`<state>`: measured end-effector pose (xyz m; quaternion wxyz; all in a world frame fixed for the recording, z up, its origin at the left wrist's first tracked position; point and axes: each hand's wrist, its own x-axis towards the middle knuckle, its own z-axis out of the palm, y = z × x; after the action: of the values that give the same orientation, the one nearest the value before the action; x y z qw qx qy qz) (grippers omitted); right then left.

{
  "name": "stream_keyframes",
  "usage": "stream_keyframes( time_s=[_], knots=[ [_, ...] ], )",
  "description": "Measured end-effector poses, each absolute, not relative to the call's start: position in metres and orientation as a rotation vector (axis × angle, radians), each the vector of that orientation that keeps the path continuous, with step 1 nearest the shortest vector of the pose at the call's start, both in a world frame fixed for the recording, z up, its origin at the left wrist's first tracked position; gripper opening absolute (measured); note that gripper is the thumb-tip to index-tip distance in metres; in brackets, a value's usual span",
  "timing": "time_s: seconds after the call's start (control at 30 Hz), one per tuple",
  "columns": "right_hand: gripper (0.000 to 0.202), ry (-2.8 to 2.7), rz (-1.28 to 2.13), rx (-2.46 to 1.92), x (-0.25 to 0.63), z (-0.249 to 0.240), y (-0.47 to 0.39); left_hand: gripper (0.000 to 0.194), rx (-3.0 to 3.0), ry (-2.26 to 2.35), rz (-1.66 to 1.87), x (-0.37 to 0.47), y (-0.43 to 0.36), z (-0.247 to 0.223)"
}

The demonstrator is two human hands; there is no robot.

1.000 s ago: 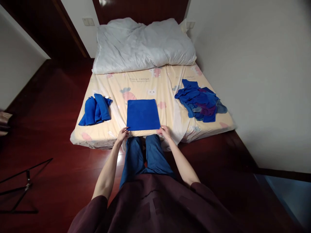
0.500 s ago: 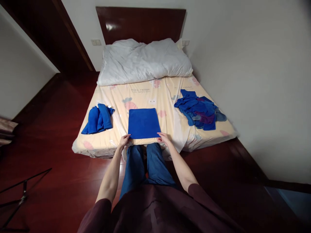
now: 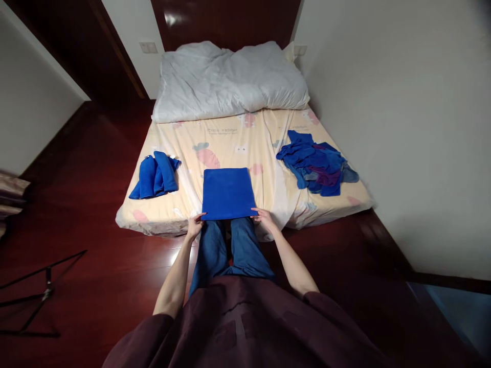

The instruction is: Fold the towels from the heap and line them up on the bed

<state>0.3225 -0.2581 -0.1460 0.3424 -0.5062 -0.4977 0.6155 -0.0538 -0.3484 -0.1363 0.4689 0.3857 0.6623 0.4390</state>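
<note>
A flat blue cloth (image 3: 227, 191), roughly square, lies at the front edge of the bed, its near edge reaching over my knees. My left hand (image 3: 196, 224) pinches its near left corner. The near right corner is held between the fingers of my right hand (image 3: 264, 217). Several rolled or folded blue cloths (image 3: 155, 175) rest on the bed to the left. On the right side sits a loose, crumpled pile of blue cloths (image 3: 314, 162) with a purple one among them.
The bed (image 3: 184, 143) has a patterned yellow sheet. A white quilt (image 3: 233, 84) lies bunched at the headboard (image 3: 230, 23). A black metal stand (image 3: 48, 291) is on the floor at lower left, and a wall (image 3: 383, 128) rises on the right.
Both hands have drawn the cloth's near edge toward me, over my knees, and my right hand is slightly farther right. The camera view has tilted down a little.
</note>
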Motion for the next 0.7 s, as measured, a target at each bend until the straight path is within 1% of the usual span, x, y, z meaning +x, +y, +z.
stream_keyframes(
  time_s=[0.07, 0.23, 0.3, 0.43, 0.57, 0.7],
  knots=[
    [0.054, -1.430, 1.480, -1.312, 0.322, -0.152, -0.252, 0.052, 1.012, 1.671, 1.068, -0.053, -0.347, -0.138],
    [0.056, -1.512, 1.305, -1.350, 0.321, -0.159, -0.245, 0.047, 1.199, 1.781, 1.052, -0.057, -0.343, -0.140],
    [0.056, -1.645, 1.152, -1.328, 0.320, -0.158, -0.245, 0.043, 1.255, 1.813, 1.061, -0.059, -0.339, -0.140],
    [0.049, -1.861, 0.821, -1.285, 0.316, -0.157, -0.244, 0.029, 1.453, 1.882, 1.064, -0.065, -0.327, -0.140],
    [0.047, -1.906, 0.764, -1.320, 0.315, -0.158, -0.241, 0.023, 1.509, 1.879, 1.058, -0.071, -0.316, -0.141],
    [0.041, -1.919, 0.805, -1.237, 0.317, -0.161, -0.240, 0.020, 1.493, 1.817, 1.047, -0.078, -0.310, -0.145]
  ],
)
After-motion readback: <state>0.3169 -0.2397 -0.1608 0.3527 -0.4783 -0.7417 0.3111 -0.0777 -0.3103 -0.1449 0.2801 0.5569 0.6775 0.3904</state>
